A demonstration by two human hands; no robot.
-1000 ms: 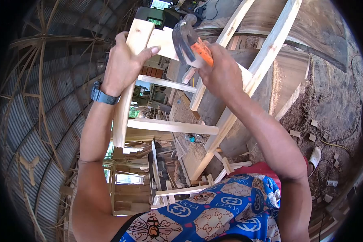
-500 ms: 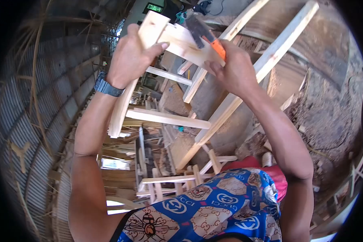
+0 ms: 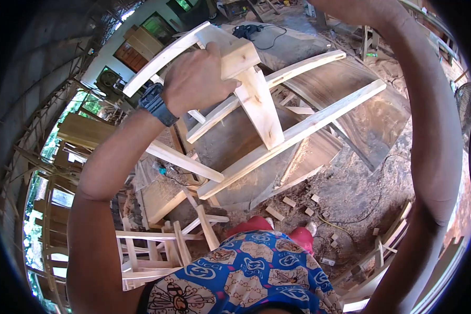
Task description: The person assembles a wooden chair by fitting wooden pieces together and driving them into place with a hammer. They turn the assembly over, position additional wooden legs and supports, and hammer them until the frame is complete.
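My left hand is closed around a short wooden block, its thumb along the near side. The block lies against the top end of a wide wooden board, part of a pale wooden frame. That board's lower end meets a long wooden rail. A second, slightly curved rail runs behind it, and a crosspiece joins the long rail near its lower end. My right hand is raised at the top edge, with its fingers cut off by the frame; no hammer shows.
Large wooden slabs lie beneath the frame. Several small offcuts and sawdust cover the floor. More slatted wooden frames stand at lower left. A dark cloth and cord lie at the back.
My right hand, which held an orange-handled hammer by the board, has swung up and right to the view's edge. My view has turned right; the left hand still grips the block.
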